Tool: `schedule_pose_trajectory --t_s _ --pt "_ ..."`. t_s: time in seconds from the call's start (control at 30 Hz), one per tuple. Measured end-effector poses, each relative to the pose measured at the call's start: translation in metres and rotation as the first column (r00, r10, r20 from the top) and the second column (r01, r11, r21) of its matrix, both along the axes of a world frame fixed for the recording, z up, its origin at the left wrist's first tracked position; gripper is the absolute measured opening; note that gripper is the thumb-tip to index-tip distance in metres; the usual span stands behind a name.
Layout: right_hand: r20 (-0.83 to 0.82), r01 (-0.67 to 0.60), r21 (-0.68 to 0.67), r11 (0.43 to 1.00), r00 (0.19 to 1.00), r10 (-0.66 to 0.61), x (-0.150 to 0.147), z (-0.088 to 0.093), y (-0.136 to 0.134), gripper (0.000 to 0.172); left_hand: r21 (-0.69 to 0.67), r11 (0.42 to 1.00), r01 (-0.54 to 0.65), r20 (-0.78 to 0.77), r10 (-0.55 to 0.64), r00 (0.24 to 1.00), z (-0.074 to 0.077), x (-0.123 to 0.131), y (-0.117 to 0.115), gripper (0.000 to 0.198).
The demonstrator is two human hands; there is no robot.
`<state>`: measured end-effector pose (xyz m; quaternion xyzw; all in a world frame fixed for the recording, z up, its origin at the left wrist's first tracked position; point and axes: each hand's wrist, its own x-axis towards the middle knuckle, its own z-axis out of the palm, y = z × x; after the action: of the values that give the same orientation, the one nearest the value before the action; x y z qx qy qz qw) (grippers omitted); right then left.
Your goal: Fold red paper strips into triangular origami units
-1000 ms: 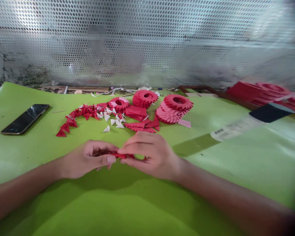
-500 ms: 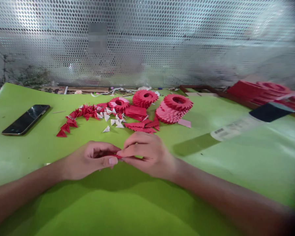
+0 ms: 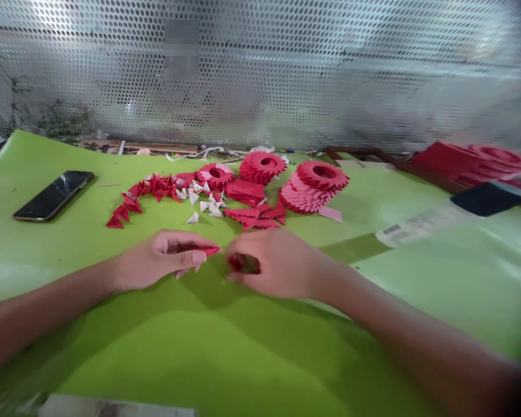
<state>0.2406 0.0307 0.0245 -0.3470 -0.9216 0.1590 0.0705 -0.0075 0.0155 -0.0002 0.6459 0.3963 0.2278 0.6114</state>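
Observation:
A small folded red paper piece [image 3: 211,251] is pinched between the thumb and fingers of my left hand [image 3: 156,260], its pointed end sticking out to the right. My right hand [image 3: 278,263] is just to the right, apart from that piece, with fingers curled; something red shows inside the curl, blurred. Beyond my hands lie red folded triangles [image 3: 130,202], white folded triangles [image 3: 208,204], a stack of red paper [image 3: 245,192] and red jagged pieces [image 3: 254,217]. Ring-shaped paper assemblies stand behind: a red one [image 3: 263,168], a pink and red one [image 3: 315,188].
A black phone [image 3: 54,196] lies at the left on the green table cover [image 3: 191,353]. At the right are a clear packet with a dark end [image 3: 488,198] and red paper stacks [image 3: 447,165]. A perforated metal sheet [image 3: 260,75] stands behind.
My right hand has come away from the red piece and its fingers have curled. My left hand still holds the piece. The view has tilted down slightly.

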Motion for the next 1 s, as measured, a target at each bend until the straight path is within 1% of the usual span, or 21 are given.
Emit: schedule_pose_trajectory --t_s 0.03,0.07,0.13,0.2,0.37,0.5,0.6,0.7,0.8,0.9,1.0 --pt "0.015 -0.022 0.026 0.999 1.000 0.022 -0.001 -0.002 0.000 0.007 0.004 1.000 0.002 0.005 -0.002 1.000 0.000 0.000 0.000 0.041" --pt "0.017 -0.041 0.047 0.998 0.999 0.040 -0.002 -0.003 -0.001 0.007 0.008 1.000 0.004 0.008 -0.004 1.000 0.001 0.001 0.000 0.040" --pt "0.002 -0.061 0.068 0.996 0.998 0.061 -0.002 -0.004 0.000 0.014 0.015 1.000 0.004 0.021 -0.004 1.000 0.001 0.001 0.000 0.040" --pt "-0.006 -0.057 0.070 0.996 0.998 0.057 -0.002 -0.003 0.001 0.015 0.024 1.000 0.009 0.042 -0.010 0.999 0.002 0.001 0.000 0.039" --pt "-0.030 0.020 0.000 1.000 0.999 -0.020 0.000 -0.003 0.006 0.011 0.056 0.998 0.014 0.043 -0.016 0.999 0.004 0.001 0.001 0.032" --pt "-0.078 0.057 -0.072 0.996 0.995 -0.063 -0.001 -0.007 0.012 0.015 0.048 0.999 0.013 0.002 -0.013 1.000 0.004 -0.002 0.002 0.033" --pt "-0.073 0.089 -0.102 0.991 0.993 -0.097 -0.002 -0.011 0.015 0.018 0.030 1.000 0.007 0.013 -0.007 1.000 0.002 -0.004 0.003 0.034" --pt "-0.091 0.063 -0.103 0.993 0.993 -0.072 -0.004 -0.016 0.017 0.019 0.027 1.000 0.002 0.050 -0.004 0.999 0.002 -0.003 0.003 0.032" --pt "-0.112 0.057 -0.123 0.991 0.991 -0.071 -0.003 -0.019 0.020 0.022 0.021 1.000 -0.001 0.045 0.000 0.999 0.001 -0.003 0.003 0.032" --pt "-0.123 0.043 -0.121 0.992 0.991 -0.058 -0.002 -0.018 0.021 0.020 0.013 1.000 0.001 0.027 -0.001 1.000 0.000 -0.004 0.003 0.034" --pt "-0.167 0.028 -0.138 0.990 0.985 -0.051 -0.001 -0.015 0.021 0.018 0.021 1.000 -0.001 0.049 0.000 0.999 -0.001 -0.004 0.004 0.033"
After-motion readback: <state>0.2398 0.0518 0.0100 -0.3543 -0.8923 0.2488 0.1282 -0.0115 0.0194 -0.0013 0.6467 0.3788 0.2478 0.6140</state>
